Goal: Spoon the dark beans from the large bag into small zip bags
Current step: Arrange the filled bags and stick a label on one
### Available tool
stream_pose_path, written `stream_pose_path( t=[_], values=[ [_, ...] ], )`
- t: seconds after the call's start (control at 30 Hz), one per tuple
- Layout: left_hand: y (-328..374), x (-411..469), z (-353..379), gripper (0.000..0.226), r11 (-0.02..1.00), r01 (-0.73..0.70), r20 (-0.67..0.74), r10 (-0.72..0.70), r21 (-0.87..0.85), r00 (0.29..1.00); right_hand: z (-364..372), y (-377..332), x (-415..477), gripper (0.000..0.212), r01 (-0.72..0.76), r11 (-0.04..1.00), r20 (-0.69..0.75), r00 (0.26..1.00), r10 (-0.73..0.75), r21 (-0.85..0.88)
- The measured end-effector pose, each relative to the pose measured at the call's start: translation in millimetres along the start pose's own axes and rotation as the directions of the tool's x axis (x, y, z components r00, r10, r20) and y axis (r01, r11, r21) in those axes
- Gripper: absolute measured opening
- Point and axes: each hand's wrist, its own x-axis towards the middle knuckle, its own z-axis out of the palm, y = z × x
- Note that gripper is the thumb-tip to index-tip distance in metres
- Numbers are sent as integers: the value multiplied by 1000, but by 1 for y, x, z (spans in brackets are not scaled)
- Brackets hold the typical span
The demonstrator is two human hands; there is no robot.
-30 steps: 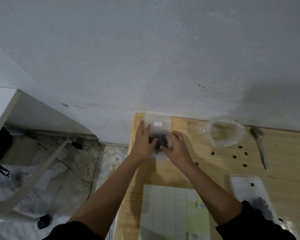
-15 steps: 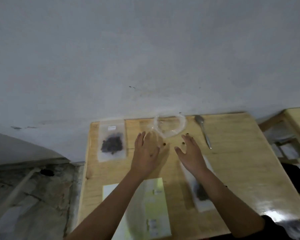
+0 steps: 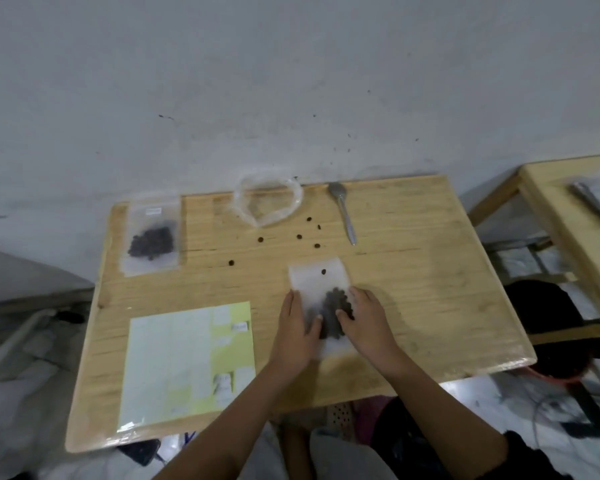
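A small zip bag [image 3: 317, 277] with dark beans lies flat in the middle of the wooden table [image 3: 430, 289]. My left hand [image 3: 297, 329] presses on its left side and my right hand [image 3: 368, 322] on its right side, fingers on the beans. Another small zip bag [image 3: 152, 237] filled with beans rests at the far left corner. The large clear bag [image 3: 267, 202] sits rolled open at the back edge and looks nearly empty. A metal spoon [image 3: 343, 211] lies to its right. Several loose beans [image 3: 298, 236] are scattered between them.
A pale green and yellow label sheet [image 3: 184, 362] lies at the near left of the table. A second wooden table [image 3: 568, 209] stands to the right with a blurred object on it. A grey wall runs right behind the table.
My hands left the filled bag at the far left corner, swung right across the table and came down on the second bag of beans in the middle. The view turned right.
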Motion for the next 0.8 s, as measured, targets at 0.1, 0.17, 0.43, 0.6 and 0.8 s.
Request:
stream_pose_path(
  t=[0.1, 0.17, 0.43, 0.6, 0.8],
  values=[
    [21, -5, 3, 65, 998, 33, -67, -36, -45, 997, -2, 3, -3, 40, 20, 999, -15, 1000, -19, 43],
    [26, -5, 5, 66, 998, 43, -92, -47, -48, 995, -4, 3, -4, 41, 13, 996, -29, 1000, -11, 83],
    [45, 7, -23, 49, 980, 33, -201, -73, -195, 977, -17, -11, 2, 44, 0, 955, -50, 999, 16, 296],
    [36, 12, -71, 41, 947, 54, -225, -131, -317, 965, -10, -39, 5, 41, -82, 862, 117, 993, 27, 500],
    [0, -5, -132, 44, 934, 67, -245, -161, -352, 956, 29, -86, 1, 43, -87, 867, 245, 969, -42, 491]
  ],
)
